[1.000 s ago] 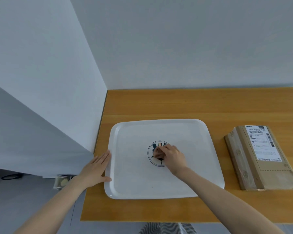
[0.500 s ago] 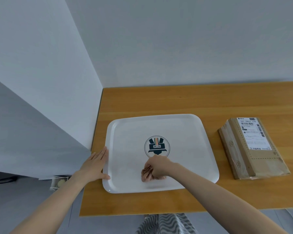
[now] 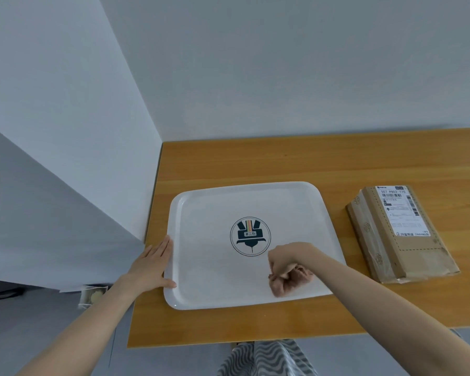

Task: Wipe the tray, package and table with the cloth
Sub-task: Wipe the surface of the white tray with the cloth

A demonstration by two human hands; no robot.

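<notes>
A white square tray (image 3: 201, 213) with a round dark logo (image 3: 250, 236) in its middle lies on the wooden table (image 3: 282, 164). My right hand (image 3: 286, 257) grips a crumpled pinkish-brown cloth (image 3: 288, 280) and presses it onto the tray's near right part. My left hand (image 3: 154, 263) lies flat against the tray's left rim, fingers straight, thumb on the rim. A brown cardboard package (image 3: 399, 234) with a white shipping label sits on the table to the right of the tray, untouched.
White walls (image 3: 65, 131) meet at the table's back left corner. The table's near edge runs below the tray. Striped grey fabric (image 3: 266, 356) shows under that edge. A small object (image 3: 94, 294) lies on the floor at the left.
My right hand carried the cloth from the logo toward me to the tray's near middle, then rightward to its near right part. My left hand stayed on the left rim.
</notes>
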